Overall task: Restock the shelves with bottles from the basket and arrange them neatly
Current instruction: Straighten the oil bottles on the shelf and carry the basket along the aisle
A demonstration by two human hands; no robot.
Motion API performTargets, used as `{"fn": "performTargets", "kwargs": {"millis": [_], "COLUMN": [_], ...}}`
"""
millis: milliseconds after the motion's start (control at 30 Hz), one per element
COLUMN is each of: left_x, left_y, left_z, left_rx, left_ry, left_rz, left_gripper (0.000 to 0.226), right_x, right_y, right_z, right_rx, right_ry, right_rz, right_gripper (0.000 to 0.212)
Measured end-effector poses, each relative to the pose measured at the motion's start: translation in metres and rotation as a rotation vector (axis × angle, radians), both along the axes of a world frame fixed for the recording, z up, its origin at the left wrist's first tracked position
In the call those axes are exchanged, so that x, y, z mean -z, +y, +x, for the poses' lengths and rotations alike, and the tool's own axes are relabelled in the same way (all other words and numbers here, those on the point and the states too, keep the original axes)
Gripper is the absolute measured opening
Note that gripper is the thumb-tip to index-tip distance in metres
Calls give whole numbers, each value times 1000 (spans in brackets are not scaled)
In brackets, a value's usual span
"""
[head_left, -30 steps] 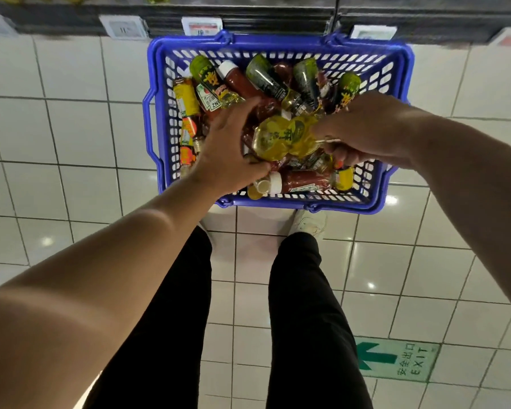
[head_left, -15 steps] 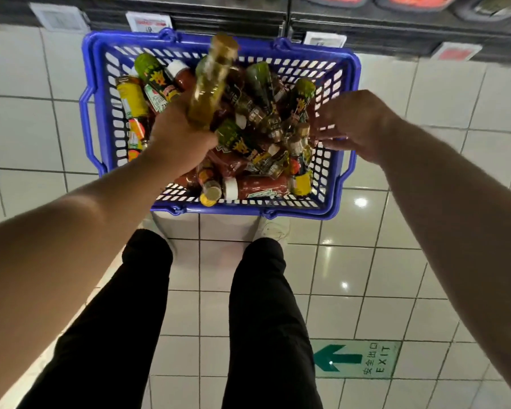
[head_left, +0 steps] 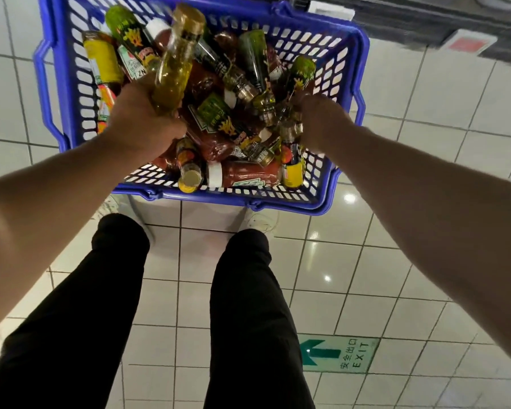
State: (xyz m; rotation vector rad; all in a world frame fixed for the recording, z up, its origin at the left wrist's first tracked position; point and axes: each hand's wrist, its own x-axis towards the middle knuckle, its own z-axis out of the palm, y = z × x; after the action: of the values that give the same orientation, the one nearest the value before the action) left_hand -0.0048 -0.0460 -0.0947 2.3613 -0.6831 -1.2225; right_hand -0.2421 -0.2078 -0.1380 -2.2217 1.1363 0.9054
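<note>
Nearest me are my legs (head_left: pixel 248 320) in black trousers, standing on pale floor tiles (head_left: pixel 366 276), with a green exit sign (head_left: pixel 338 354) set in the floor to my right. White shoe tips (head_left: pixel 261 221) show just at the near rim of the basket.

Past the shoes sits the blue basket (head_left: pixel 347 93) on the floor, heaped with bottles lying every way. A red sauce bottle (head_left: pixel 245 174) with a white cap lies along the near wall, and a yellow-capped bottle (head_left: pixel 191 175) points its cap at me beside it.

My left hand (head_left: pixel 143 125) grips the base of an oil bottle (head_left: pixel 176 62), fingers curled round it, and holds it above the heap, neck tilted away, gold cap uppermost. My right hand (head_left: pixel 320 121) is down among the bottles at the basket's right side, fingers curled on the neck of one small gold-capped bottle (head_left: pixel 289 128); how firm that hold is I cannot tell, as the fingertips are hidden.

Beyond the basket runs the dark shelf edge (head_left: pixel 425 22) with a price tag (head_left: pixel 469 44).
</note>
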Motion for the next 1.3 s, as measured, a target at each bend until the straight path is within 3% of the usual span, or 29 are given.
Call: {"fn": "performTargets", "kwargs": {"millis": [67, 167, 300, 467, 633, 1133, 1300], "left_x": [2, 3, 1, -1, 4, 5, -28], "left_y": [-1, -2, -1, -1, -1, 1, 2], "left_z": [0, -2, -8, -17, -20, -23, -20], "left_rx": [-13, -19, -21, 17, 36, 34, 36], "left_ry": [15, 13, 37, 84, 114, 127, 340], "left_rz": [9, 20, 32, 37, 56, 59, 7], "left_gripper": [41, 47, 57, 56, 63, 63, 44], "right_x": [3, 3, -3, -15, -32, -80, -125], "right_y": [-5, -4, 0, -2, -9, -24, -23], "right_z": [4, 5, 2, -9, -9, -19, -16], "right_rx": [-141, -170, -116, 112, 161, 261, 259], "right_ry": [50, 31, -6, -46, -103, -258, -304], "right_rz": [-51, -68, -94, -83, -95, -204, -258], "right_gripper": [48, 37, 31, 35, 25, 16, 16]}}
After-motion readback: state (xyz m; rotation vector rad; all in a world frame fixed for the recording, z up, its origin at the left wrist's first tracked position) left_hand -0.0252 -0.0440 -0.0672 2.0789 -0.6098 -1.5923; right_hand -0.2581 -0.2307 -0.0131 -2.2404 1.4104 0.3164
